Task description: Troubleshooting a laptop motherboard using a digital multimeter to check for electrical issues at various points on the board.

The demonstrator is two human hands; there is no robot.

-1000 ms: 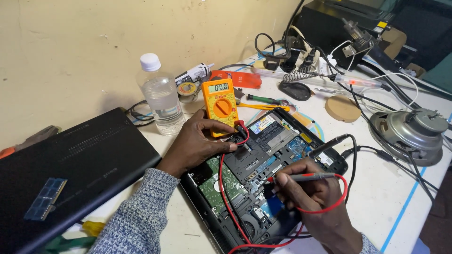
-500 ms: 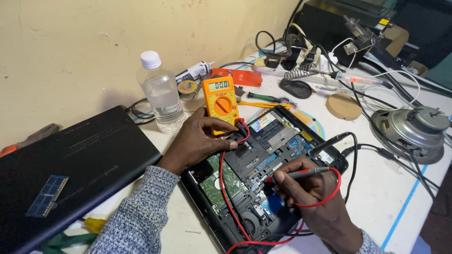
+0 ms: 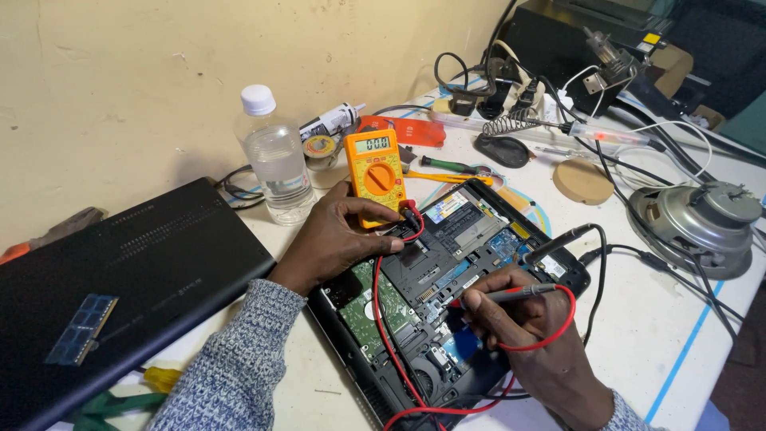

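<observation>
over the opened laptop point(image 3: 447, 295), hands grip an orange multimeter point(image 3: 375, 175) and a red-wired probe point(image 3: 511, 295).

Both forearms are covered by a knitted sleeve point(image 3: 231, 359) of flecked grey-and-white yarn (a finer-ribbed cuff is seen at each wrist). The left hand point(image 3: 331, 239) and right hand point(image 3: 527, 327) are left bare.

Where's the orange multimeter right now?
The orange multimeter stands upper centre in the head view, just right of the water bottle, with the left hand gripping its lower edge.
</observation>
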